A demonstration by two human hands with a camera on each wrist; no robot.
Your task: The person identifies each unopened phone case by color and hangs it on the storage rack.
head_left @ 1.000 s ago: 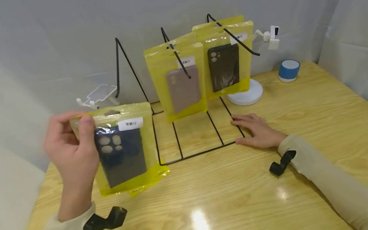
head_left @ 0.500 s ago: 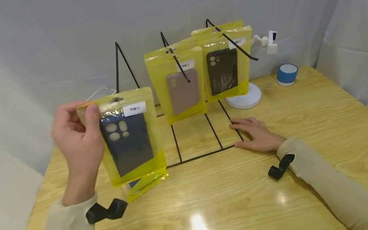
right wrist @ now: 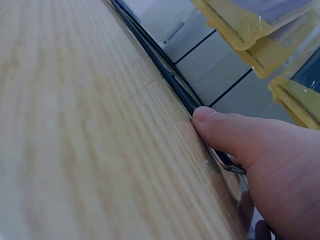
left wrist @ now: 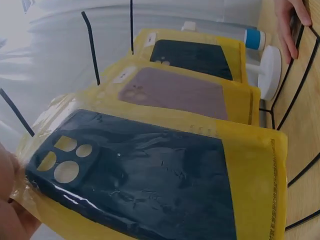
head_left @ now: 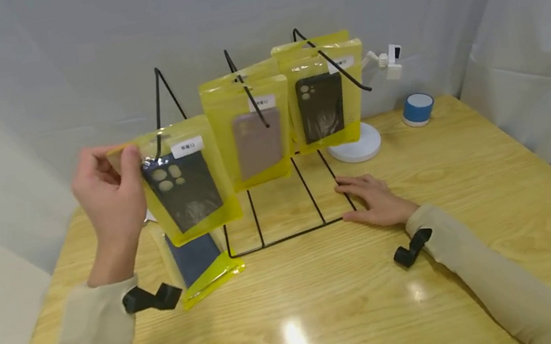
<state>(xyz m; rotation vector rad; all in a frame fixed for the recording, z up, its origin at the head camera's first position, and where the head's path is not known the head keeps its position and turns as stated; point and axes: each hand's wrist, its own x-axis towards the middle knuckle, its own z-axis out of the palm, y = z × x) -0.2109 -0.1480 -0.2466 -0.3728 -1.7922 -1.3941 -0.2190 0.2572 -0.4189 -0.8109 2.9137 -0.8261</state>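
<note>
My left hand (head_left: 110,192) pinches the top left corner of a yellow pouch with a dark blue phone case (head_left: 185,191) inside. The pouch hangs tilted at the left prong (head_left: 157,113) of a black wire display rack (head_left: 292,235), the prong's tip overlapping its top edge by the hang hole. At the rack's right front corner, my right hand (head_left: 377,200) rests with fingers extended over the base wire. Another pouched blue phone case (head_left: 196,256) lies on the table beneath the held one, partly hidden by it.
Yellow pouches with a mauve phone case (head_left: 259,144) and a black phone case (head_left: 321,105) hang from the middle and right prongs, others behind them. Behind the rack stand a white round base (head_left: 357,148) and a blue-and-white cylinder (head_left: 417,109). Wooden table (head_left: 360,304).
My left hand has lifted the pouched blue phone case up and away to the left prong, uncovering more of the pouch below. My right hand stays on the rack's corner.
</note>
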